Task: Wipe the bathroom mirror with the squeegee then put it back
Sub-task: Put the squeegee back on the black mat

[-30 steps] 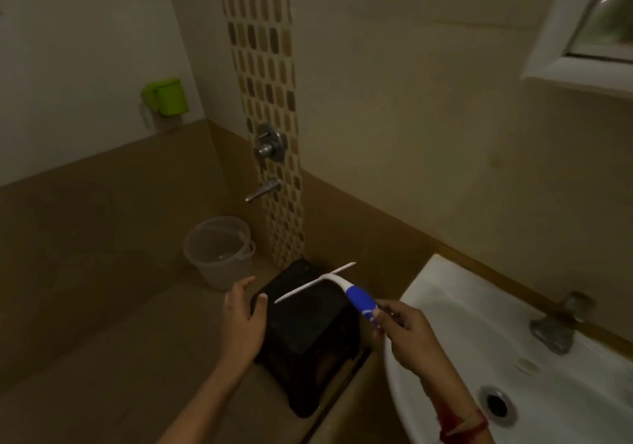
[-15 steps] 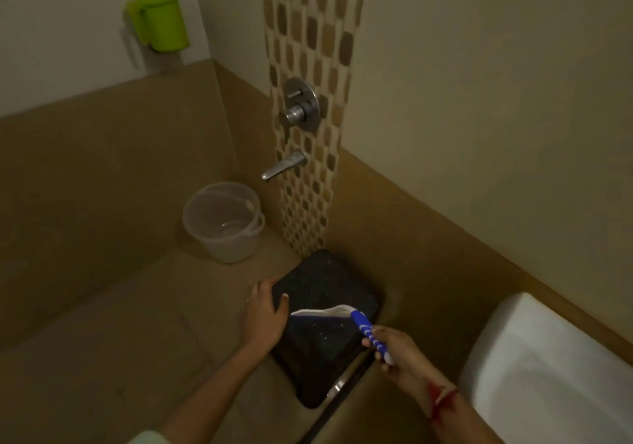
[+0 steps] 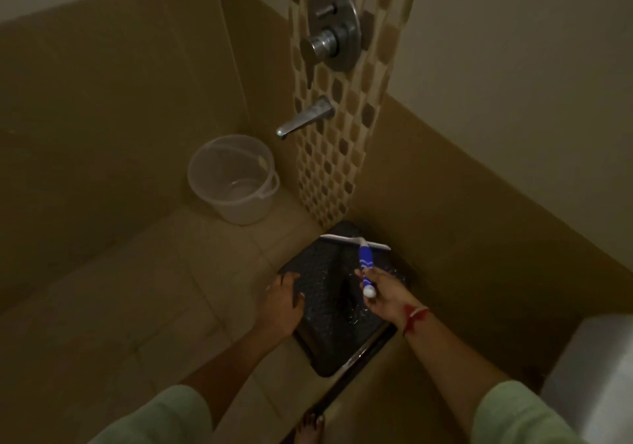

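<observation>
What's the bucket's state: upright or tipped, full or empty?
Upright: the bucket stands on the floor, open mouth up. Looks empty, since its bottom is visible; a thin film of water cannot be ruled out.

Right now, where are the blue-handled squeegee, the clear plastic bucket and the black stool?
blue-handled squeegee (image 3: 365, 260): head view, handle.
clear plastic bucket (image 3: 239, 211): head view, side wall.
black stool (image 3: 326, 280): head view, top.

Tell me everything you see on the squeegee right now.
The squeegee has a thin white blade bar set crosswise on a blue handle with white wavy stripes and a rounded white end cap; it looks plastic. The right hand grips the handle near the cap. The blade lies over the far edge of the black stool; contact with it is unclear.
</observation>
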